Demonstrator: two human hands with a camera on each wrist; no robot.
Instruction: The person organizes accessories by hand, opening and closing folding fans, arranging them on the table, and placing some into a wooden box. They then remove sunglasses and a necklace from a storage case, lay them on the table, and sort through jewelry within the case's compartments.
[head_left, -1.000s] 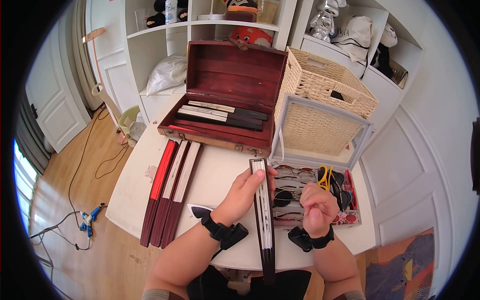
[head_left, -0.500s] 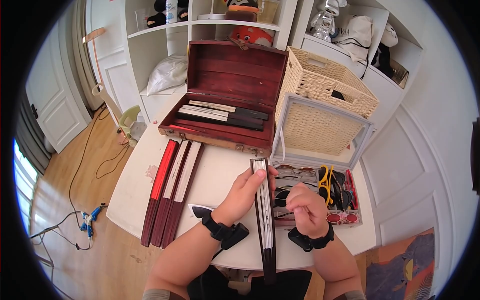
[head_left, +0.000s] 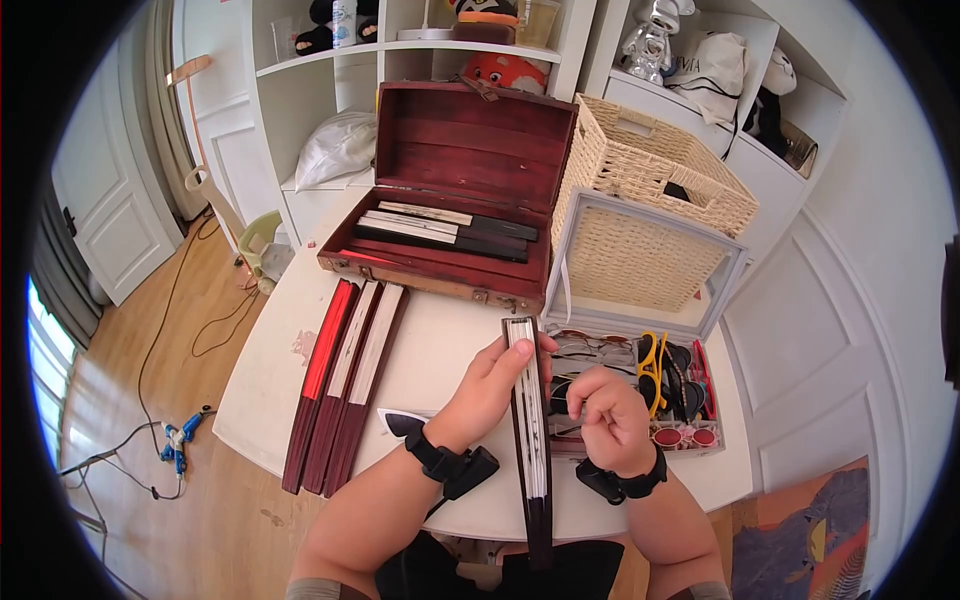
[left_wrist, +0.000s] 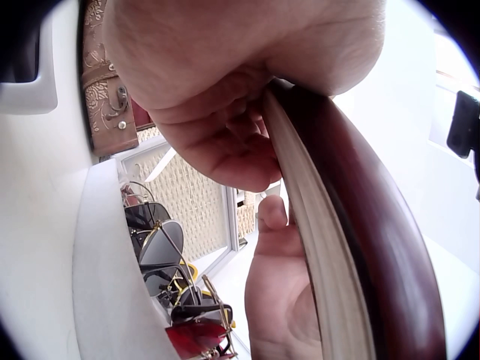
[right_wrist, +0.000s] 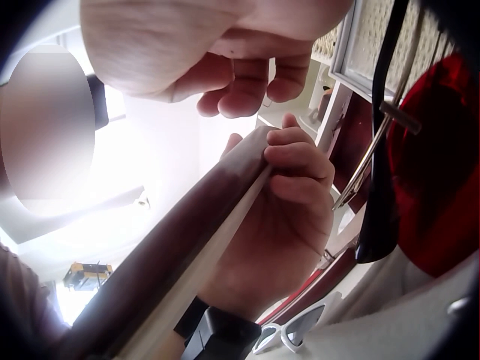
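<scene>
Right grip [head_left: 614, 425] moved nearer folded fan [head_left: 532, 430].

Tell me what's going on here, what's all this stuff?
Someone is sitting or standing at a white table, holding a folded fan in their left hand. Their right hand is close beside it with loosely bent fingers, holding nothing. Three more folded fans lie side by side on the table, and others are in the open red box. Some glasses are in a case nearby.
</scene>
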